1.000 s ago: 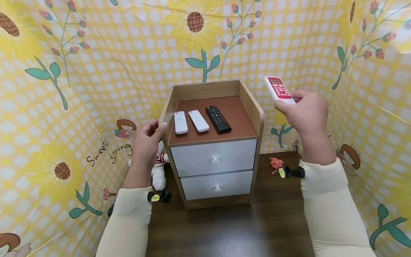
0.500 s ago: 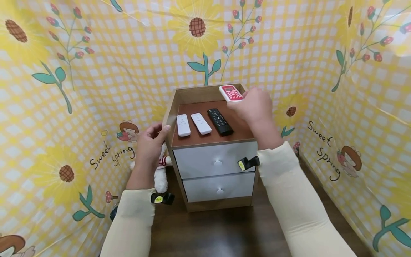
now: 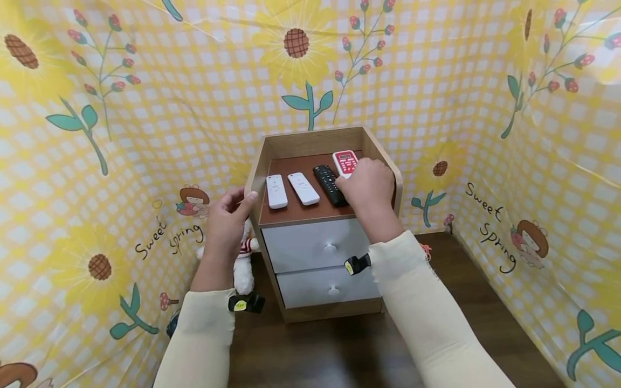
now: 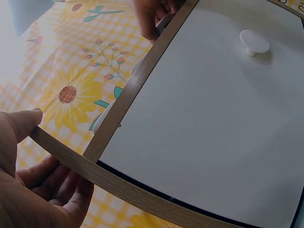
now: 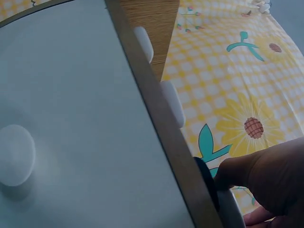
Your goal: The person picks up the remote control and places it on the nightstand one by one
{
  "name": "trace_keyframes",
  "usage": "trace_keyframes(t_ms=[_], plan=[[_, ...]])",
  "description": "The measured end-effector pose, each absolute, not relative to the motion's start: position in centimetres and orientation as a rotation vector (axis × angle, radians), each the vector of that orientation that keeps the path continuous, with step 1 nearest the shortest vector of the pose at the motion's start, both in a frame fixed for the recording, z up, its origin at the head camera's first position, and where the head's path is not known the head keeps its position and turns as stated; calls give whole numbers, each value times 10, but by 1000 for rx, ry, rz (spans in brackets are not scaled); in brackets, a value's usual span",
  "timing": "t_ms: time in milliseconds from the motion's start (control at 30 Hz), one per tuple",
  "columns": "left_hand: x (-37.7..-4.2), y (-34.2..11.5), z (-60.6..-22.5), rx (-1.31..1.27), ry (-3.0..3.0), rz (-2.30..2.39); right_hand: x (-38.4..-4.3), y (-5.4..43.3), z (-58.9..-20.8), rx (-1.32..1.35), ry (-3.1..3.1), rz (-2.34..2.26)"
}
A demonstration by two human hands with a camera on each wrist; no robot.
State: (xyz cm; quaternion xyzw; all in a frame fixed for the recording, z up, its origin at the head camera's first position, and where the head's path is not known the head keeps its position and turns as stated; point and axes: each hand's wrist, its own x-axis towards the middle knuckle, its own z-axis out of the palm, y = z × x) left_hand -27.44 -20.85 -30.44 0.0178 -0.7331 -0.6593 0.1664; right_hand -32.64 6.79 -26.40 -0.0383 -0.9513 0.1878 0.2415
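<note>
A red-and-white remote control (image 3: 345, 161) is at the right of the top of a small wooden bedside cabinet (image 3: 310, 144). My right hand (image 3: 371, 186) holds its near end and hides that part. Just left of it lies a black remote control (image 3: 329, 184), its near end close to my thumb. Two white remote controls (image 3: 276, 192) lie further left on the brown top. My left hand (image 3: 225, 229) grips the cabinet's left side panel (image 4: 64, 152), thumb on one face and curled fingers on the other, as the left wrist view shows.
Two white drawers (image 3: 310, 245) with round knobs (image 3: 330, 247) are closed in the cabinet front. A white plush toy (image 3: 244, 269) sits on the dark floor (image 3: 330, 350) left of the cabinet. Orange strands (image 3: 426, 250) lie to its right. Patterned yellow cloth (image 3: 194, 108) hangs around.
My right hand has carried the red-and-white remote control leftward and down from beyond the cabinet's right side to its top, beside the black one. The left hand has kept its grip.
</note>
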Motion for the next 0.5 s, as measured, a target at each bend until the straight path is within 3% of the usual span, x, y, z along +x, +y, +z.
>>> trace_keyframes(t_ms=[500], plan=[[-274, -205, -304, 15, -2052, -1896, -330, 68, -272, -186, -2648, 460]])
